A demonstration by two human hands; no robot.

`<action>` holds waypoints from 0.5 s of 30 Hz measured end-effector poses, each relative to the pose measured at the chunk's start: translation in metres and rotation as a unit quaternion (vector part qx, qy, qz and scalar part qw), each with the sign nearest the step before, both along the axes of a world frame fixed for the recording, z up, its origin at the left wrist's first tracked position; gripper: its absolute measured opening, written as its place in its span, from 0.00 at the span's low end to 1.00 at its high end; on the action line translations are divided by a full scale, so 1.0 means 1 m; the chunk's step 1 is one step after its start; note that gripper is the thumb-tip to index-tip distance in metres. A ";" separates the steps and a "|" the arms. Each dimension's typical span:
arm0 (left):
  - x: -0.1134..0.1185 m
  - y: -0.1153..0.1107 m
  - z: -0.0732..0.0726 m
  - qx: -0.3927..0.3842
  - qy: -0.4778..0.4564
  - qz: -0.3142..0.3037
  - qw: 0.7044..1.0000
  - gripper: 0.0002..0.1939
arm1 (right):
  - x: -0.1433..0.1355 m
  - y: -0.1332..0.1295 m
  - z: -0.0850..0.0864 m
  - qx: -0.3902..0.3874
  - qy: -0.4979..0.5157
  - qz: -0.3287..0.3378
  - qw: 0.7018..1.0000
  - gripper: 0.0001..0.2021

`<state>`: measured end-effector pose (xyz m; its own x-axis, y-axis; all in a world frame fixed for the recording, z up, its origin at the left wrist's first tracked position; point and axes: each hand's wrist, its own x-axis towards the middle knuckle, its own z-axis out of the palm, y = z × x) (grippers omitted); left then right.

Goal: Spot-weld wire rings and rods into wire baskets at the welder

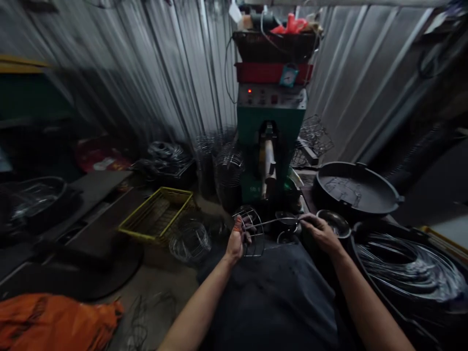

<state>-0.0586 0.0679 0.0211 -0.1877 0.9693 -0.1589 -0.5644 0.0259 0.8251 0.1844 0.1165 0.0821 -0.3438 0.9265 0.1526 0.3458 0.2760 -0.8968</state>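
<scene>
My left hand (235, 243) is closed around the near side of a small round wire basket (259, 239), its thumb up and its fingers among the wires. My right hand (322, 233) pinches the end of a thin straight metal rod (272, 222). That rod runs leftward to the basket; whether it is joined there I cannot tell. Just beyond both hands stands a green machine (248, 146) with a pale horizontal arm (269, 156) pointing at me and a lit red lamp (249, 91). Dark cloth (274, 292) covers my lap beneath the basket.
Left of me are a yellow wire basket (146, 237), a loose round wire basket (190, 241) and an orange sack (54, 321). Stacked wire baskets (229, 165) stand beside the machine. At right are a wide black pan (376, 195), a metal bowl (338, 224) and a tub of wire rings (413, 268).
</scene>
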 end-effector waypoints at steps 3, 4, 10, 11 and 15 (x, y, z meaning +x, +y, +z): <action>-0.005 -0.006 0.003 0.002 0.012 0.012 1.000 0.31 | -0.022 0.004 -0.038 -0.045 0.025 0.025 0.998 0.15; -0.006 -0.007 0.002 -0.003 0.022 0.015 1.000 0.29 | -0.025 0.005 -0.049 -0.055 0.033 0.026 0.998 0.15; -0.007 -0.010 -0.006 -0.021 0.100 0.001 0.995 0.28 | -0.027 0.007 -0.079 -0.081 0.062 0.021 0.995 0.13; -0.006 -0.010 -0.008 -0.023 0.100 -0.005 0.995 0.28 | -0.028 0.006 -0.077 -0.085 0.049 0.027 0.995 0.13; 0.000 -0.013 -0.012 -0.024 0.123 -0.040 0.991 0.23 | -0.041 0.004 -0.062 -0.091 -0.048 0.100 0.990 0.15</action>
